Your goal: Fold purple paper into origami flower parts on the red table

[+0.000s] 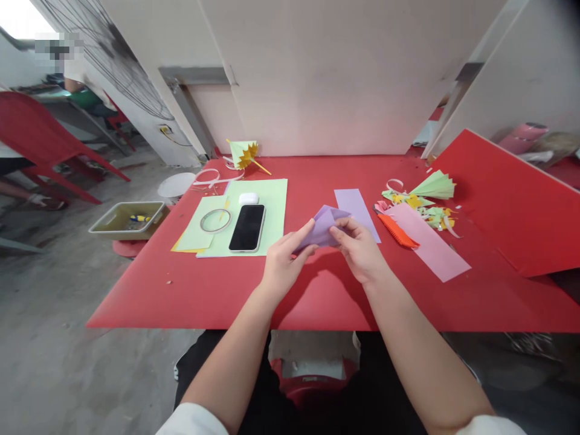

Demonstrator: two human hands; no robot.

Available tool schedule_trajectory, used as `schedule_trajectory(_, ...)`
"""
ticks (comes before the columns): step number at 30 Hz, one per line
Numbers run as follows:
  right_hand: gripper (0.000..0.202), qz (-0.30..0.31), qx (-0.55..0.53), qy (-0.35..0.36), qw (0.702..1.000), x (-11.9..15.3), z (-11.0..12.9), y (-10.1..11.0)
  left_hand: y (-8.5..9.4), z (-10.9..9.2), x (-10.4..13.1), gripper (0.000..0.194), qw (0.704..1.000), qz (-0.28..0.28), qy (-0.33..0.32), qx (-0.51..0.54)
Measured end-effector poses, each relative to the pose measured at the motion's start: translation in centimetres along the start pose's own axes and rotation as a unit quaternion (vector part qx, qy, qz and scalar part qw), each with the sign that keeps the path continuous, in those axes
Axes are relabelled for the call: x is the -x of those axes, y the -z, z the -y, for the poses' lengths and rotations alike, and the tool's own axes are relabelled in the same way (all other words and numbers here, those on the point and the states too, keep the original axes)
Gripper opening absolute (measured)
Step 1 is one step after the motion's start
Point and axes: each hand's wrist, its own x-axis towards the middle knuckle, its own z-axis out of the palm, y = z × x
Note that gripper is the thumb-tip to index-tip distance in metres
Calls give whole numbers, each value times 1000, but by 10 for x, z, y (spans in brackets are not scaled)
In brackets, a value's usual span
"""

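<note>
Between my hands is a folded piece of purple paper (322,225), held just above the red table (217,296). My left hand (287,254) pinches its left side between thumb and fingers. With thumb and fingertips, my right hand (360,248) grips the right side. Behind the right hand lies a flat purple paper strip (356,208). To the right, an orange utility knife (399,231) rests partly on a pink paper strip (430,244). Left of my hands, a black-screened phone (247,228) lies on light green paper sheets (276,205).
A tape roll (215,220) and white earbud case (249,199) lie on the left papers. Behind them stands a small paper umbrella (244,155). Green and yellow scraps (426,202) lie at right beside a slanted red board (512,205). A person (86,84) sits far left.
</note>
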Motion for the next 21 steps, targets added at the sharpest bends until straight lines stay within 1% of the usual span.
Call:
schedule_trajectory(4, 20, 7, -3, 0, 1000, 1, 3, -1, 0, 2, 0, 44, 1000, -12, -22, -3)
schedule_trajectory(8, 20, -14, -6, 9, 1000, 1, 0, -3, -1, 3, 0, 42, 999, -22, -37, 4)
schedule_trajectory(12, 17, -41, 3, 37, 998, 1, -5, -6, -3, 3, 1, 42, 999, -23, -29, 29)
schedule_trajectory(18, 16, -60, 64, 79, 993, 2, -6, -7, -3, 3, 1, 38, 998, -22, -30, 50)
schedule_trajectory(21, 22, -51, 101, 94, 989, 3, -3, -8, -3, 1, 1, 34, 997, -22, -9, 73)
